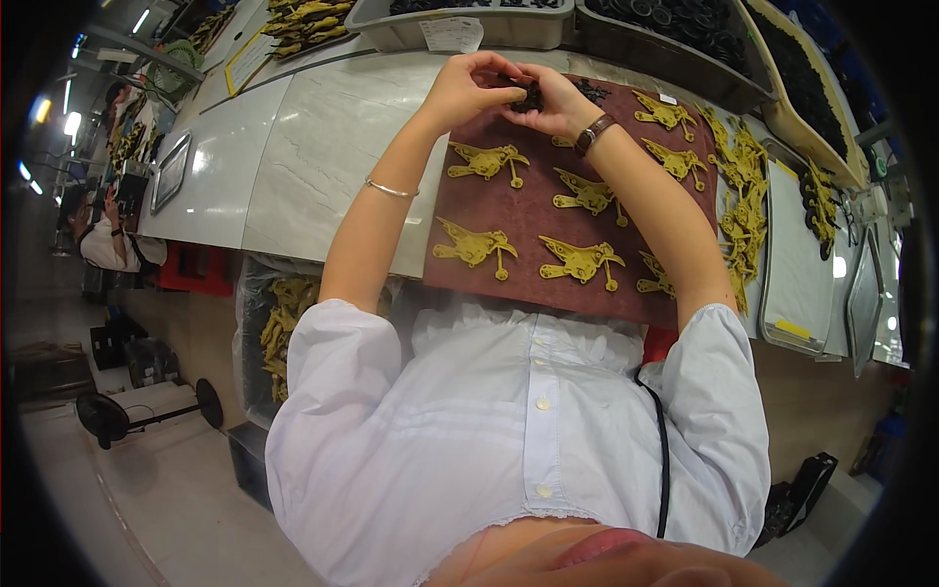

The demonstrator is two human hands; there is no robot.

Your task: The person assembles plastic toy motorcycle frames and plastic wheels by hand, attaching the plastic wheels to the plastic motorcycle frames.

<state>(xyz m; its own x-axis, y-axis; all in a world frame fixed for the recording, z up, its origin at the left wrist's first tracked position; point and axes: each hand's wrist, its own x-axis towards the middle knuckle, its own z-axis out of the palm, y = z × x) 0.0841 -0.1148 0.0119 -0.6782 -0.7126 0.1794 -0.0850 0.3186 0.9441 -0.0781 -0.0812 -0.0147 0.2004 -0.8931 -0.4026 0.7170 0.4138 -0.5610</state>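
Both hands meet above the far edge of a dark red mat. My right hand is cupped around a cluster of small black parts. My left hand reaches in from the side, thumb and fingers closed at the same cluster; the exact shape of the parts is hidden by the fingers. Several yellow bird-shaped pieces lie spaced out in rows on the mat, some partly behind my right forearm. More small black parts rest on the mat just beyond my right wrist.
Grey bins of black parts line the far side. A heap of yellow pieces and a tray are to the right. A plastic-lined container of yellow pieces stands below the table at left. Another person is far left.
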